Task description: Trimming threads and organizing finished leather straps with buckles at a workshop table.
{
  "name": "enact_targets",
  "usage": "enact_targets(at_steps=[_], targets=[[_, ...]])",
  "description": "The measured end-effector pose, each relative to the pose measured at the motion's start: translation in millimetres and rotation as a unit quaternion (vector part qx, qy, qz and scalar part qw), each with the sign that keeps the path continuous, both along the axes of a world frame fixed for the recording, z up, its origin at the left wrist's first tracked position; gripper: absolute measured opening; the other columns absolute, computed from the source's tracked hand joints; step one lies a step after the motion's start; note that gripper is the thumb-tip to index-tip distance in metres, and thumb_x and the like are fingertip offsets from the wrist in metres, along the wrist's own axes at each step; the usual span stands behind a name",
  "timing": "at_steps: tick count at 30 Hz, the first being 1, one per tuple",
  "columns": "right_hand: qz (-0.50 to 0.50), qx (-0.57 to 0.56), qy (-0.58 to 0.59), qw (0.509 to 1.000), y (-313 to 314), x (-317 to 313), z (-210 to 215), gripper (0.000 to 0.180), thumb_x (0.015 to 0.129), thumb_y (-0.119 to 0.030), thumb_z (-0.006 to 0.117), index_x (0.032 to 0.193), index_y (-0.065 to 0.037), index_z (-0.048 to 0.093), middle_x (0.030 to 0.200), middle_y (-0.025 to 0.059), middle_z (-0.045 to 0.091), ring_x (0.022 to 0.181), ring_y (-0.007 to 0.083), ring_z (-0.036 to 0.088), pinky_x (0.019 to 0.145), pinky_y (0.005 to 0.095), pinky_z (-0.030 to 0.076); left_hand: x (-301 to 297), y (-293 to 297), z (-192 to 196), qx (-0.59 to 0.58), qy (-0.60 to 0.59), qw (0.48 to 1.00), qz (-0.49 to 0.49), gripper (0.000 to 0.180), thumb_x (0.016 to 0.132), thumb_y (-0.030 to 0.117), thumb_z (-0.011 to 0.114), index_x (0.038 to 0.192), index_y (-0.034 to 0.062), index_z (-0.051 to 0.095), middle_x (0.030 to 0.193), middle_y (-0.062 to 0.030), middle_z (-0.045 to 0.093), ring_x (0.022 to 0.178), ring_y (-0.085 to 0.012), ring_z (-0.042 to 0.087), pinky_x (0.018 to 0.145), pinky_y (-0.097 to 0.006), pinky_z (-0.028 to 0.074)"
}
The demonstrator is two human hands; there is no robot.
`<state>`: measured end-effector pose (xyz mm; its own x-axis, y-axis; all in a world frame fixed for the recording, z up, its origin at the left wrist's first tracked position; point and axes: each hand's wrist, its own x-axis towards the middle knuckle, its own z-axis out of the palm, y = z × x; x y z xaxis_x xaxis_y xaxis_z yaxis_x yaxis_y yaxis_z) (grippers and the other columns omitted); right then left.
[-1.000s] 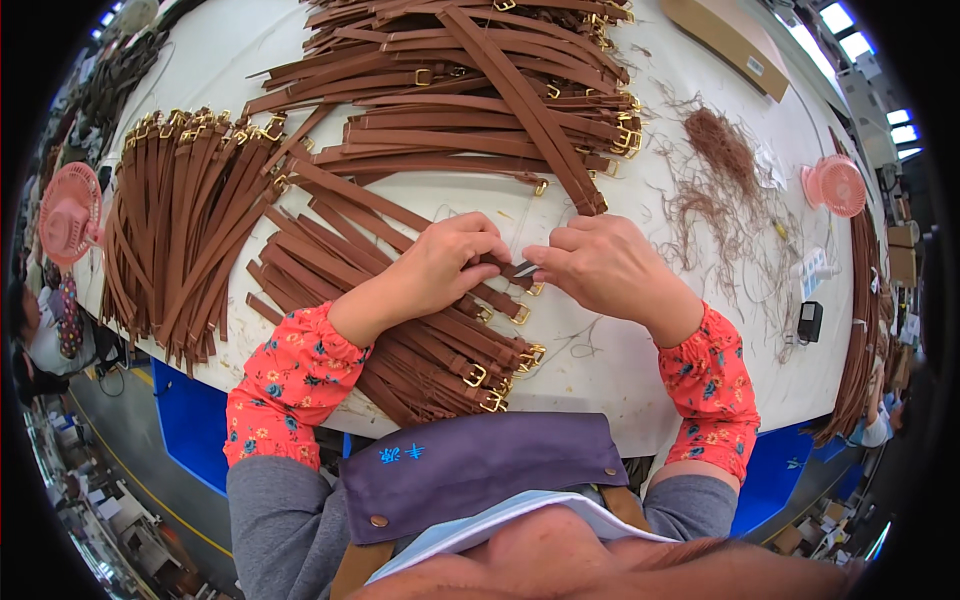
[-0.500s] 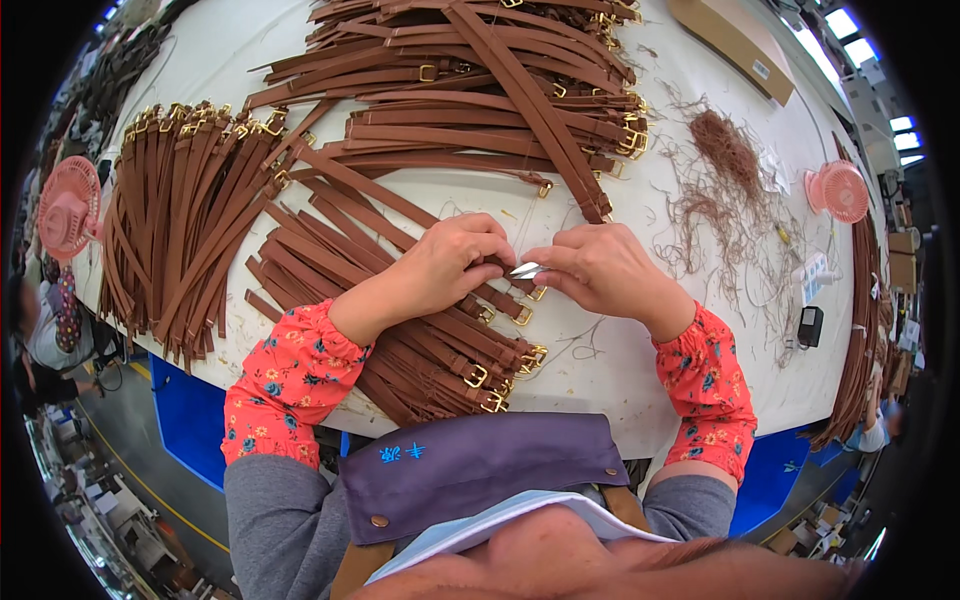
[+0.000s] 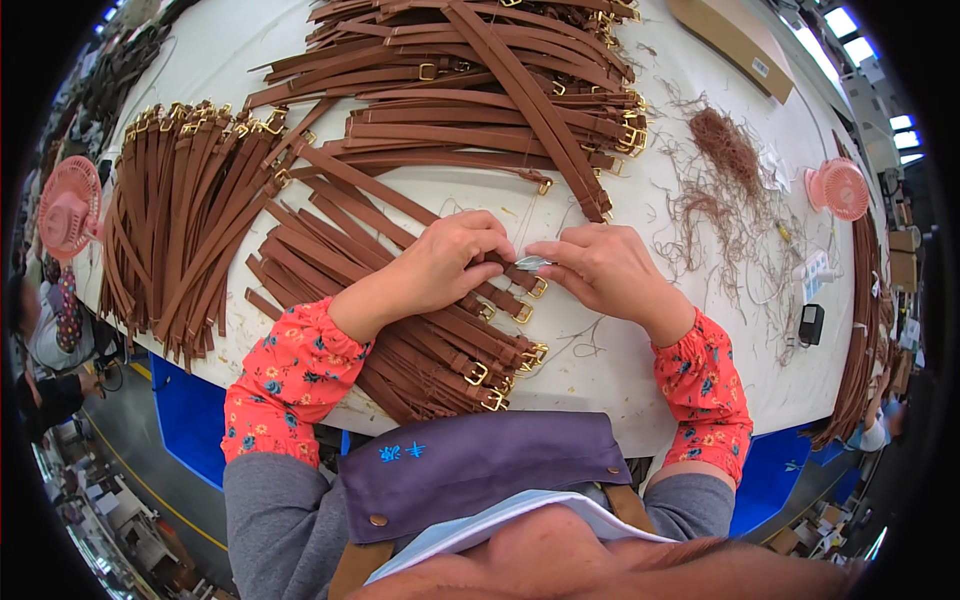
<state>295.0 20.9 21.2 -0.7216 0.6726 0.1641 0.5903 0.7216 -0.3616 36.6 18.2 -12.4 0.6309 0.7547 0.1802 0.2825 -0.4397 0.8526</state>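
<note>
Both hands work one brown strap [image 3: 505, 285]: left hand [image 3: 440, 265] pinches its buckle end, right hand [image 3: 600, 270] grips small metal snips [image 3: 533, 263], likely trimming threads; next calls for steady aim.

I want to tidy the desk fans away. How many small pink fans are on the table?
2: one pink fan at the table's left edge, another at the right edge. Others may be hidden.
</note>
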Motion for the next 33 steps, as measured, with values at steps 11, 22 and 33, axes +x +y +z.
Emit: enact_targets(at_steps=[11, 22, 33], targets=[[0.109, 0.045, -0.062, 0.991, 19, -7, 9, 0.019, 0.088, -0.027, 0.075, 0.104, -0.018, 0.074, 0.071, 0.0016, 0.059, 0.068, 0.0242, 0.062, 0.059, 0.0389, 0.049, -1, 0, -3, -0.001, 0.002, 1.000, -0.002, 0.015, 0.084, 0.000, 0.074, 0.099, 0.0015, 0.071, 0.100, -0.0110, 0.065, 0.094, -0.0299, 0.066, 0.081, -0.038, 0.056], [0.086, 0.007, -0.019, 0.996, 14, -6, 1, 0.018, 0.089, -0.026, 0.074, 0.105, -0.018, 0.074, 0.072, 0.0014, 0.060, 0.069, 0.0247, 0.063, 0.058, 0.0392, 0.049, 0, 1, 1, -0.023, 0.004, 1.000, -0.001, 0.015, 0.083, -0.001, 0.074, 0.098, 0.0013, 0.071, 0.100, -0.0106, 0.066, 0.094, -0.0297, 0.066, 0.081, -0.038, 0.056], [0.018, -0.007, 0.025, 1.000, -3, -5, -11, 0.022, 0.090, -0.022, 0.075, 0.111, -0.019, 0.075, 0.067, 0.0035, 0.056, 0.061, 0.0266, 0.060, 0.052, 0.0395, 0.045, 0, 1, -1, 0.004, 0.005, 1.000, 0.002, 0.015, 0.083, -0.001, 0.075, 0.098, 0.0006, 0.071, 0.099, -0.0115, 0.066, 0.091, -0.0308, 0.067, 0.079, -0.039, 0.056]])
